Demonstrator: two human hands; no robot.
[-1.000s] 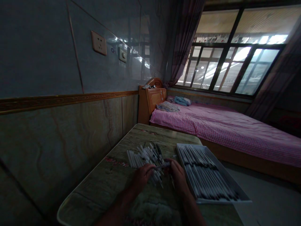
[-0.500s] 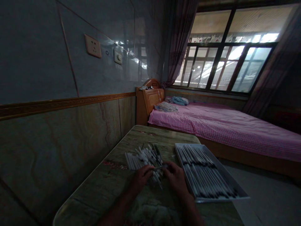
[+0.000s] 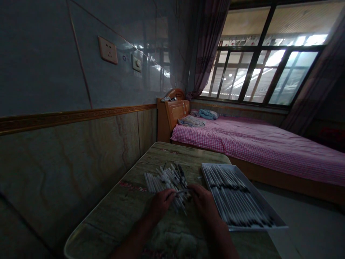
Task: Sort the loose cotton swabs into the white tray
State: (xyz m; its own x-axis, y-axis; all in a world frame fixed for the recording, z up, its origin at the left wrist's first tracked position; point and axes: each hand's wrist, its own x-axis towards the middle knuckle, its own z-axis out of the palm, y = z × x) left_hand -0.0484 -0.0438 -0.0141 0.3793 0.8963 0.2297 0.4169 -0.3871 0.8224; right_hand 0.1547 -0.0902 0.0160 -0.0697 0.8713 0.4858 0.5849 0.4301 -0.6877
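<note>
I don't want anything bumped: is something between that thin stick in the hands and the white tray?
Yes, the right hand: it grips the thin stick on the side toward the white tray. Nothing else visible stands directly between them.

Single head-worn view, facing forward and down across a near green marble-patterned table with rounded corners point(image 3: 115, 216); bare left hand point(image 3: 162, 201) and bare right hand point(image 3: 203, 201) close, low centre; glossy grey-tiled wall point(image 3: 45, 64) along left; pink-checked cloth-covered bed point(image 3: 256, 151) and dark-framed glass window point(image 3: 239, 79) farther off, right.
</note>
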